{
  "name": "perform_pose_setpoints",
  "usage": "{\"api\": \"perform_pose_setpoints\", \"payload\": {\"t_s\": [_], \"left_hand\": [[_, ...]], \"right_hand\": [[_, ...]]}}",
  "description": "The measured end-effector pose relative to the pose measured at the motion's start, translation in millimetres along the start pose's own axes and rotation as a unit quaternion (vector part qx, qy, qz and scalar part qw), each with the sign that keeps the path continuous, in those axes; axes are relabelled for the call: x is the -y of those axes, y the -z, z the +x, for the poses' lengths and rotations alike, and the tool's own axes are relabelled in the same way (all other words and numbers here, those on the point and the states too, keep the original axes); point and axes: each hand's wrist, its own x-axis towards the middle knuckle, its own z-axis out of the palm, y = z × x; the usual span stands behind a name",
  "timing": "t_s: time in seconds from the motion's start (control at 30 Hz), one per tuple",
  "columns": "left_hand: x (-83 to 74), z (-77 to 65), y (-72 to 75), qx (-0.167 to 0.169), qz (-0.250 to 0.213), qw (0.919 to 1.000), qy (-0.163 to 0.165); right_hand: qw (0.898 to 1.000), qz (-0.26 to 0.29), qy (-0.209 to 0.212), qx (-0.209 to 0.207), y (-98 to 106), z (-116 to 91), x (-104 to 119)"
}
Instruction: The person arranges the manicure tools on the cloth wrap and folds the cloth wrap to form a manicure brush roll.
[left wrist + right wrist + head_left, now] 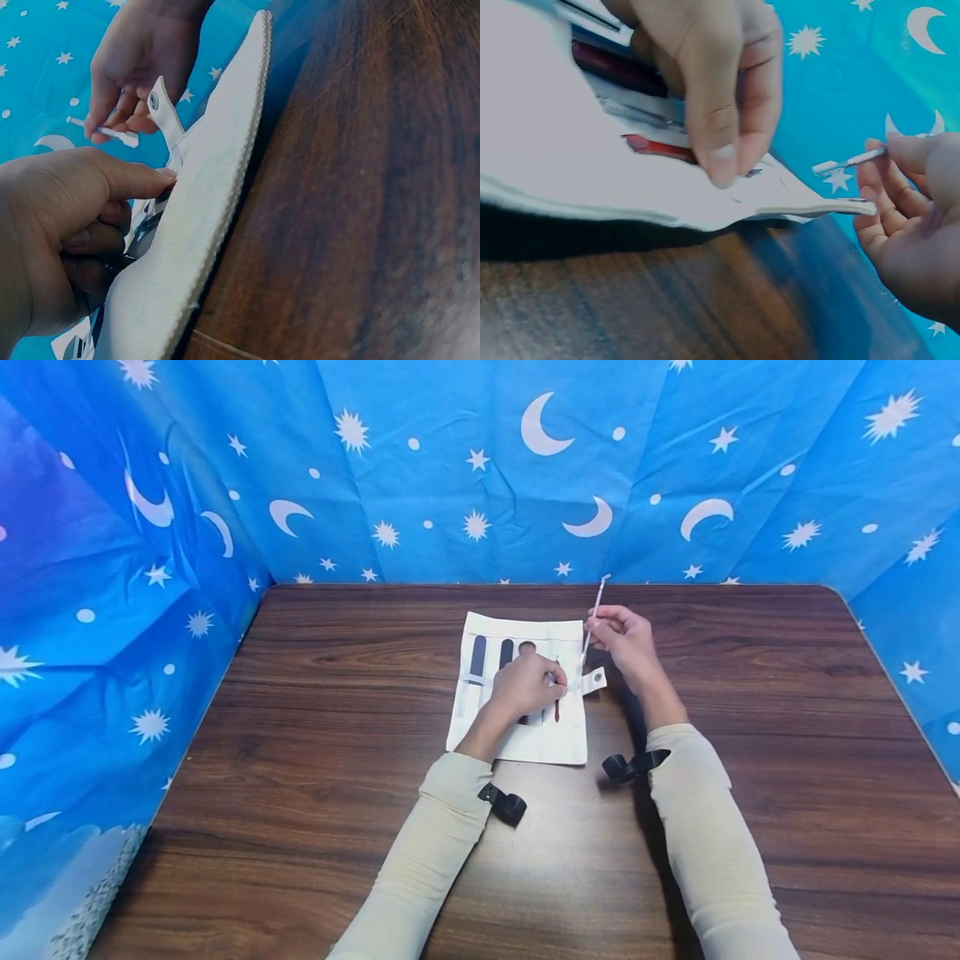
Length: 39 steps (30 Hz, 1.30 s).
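A white fabric tool case [525, 749] lies unfolded on the table, with slim tools held in a row. Over its right half is my left hand [528, 683]; in the right wrist view its thumb and forefinger [724, 161] pinch the case's fabric near a red-tipped tool [660, 148]. My right hand [626, 639], just beyond the case's right edge, pinches a thin silver cuticle pusher [597, 602] between thumb and fingers. The pusher's flat end [825, 168] points toward the case. My left hand hides some of the tools.
A snap tab [594, 681] sticks out from the case's right side. Two dark flat-handled tools [478, 656] sit at its left. Black wrist cameras [508, 807] are strapped to both sleeves. A blue star-patterned cloth [450, 468] hangs behind the wooden table [315, 718].
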Motion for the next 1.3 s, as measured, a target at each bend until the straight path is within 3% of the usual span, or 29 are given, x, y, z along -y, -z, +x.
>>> {"api": "perform_pose_setpoints", "payload": {"t_s": [0.23, 0.7, 0.9, 1.13, 1.3], "left_hand": [[-0.5, -0.6, 0.7, 0.000, 0.004, 1.0000, 0.001], [0.3, 0.4, -0.2, 0.001, 0.001, 1.0000, -0.004], [0.3, 0.0, -0.4, -0.002, 0.002, 1.0000, -0.004], [0.3, -0.5, -0.1, -0.005, -0.004, 1.0000, -0.005], [0.6, 0.3, -0.8, -0.003, -0.005, 1.0000, -0.006]], "right_hand": [[0.994, -0.078, -0.042, 0.058, -4, 0, -7], [0.985, -0.097, -0.053, 0.130, 0, -2, -9], [0.990, -0.088, -0.053, 0.098, 0, -2, -6], [0.998, -0.036, -0.056, 0.023, -3, 5, -6], [0.998, 0.002, -0.068, -0.006, -3, 9, -10]]}}
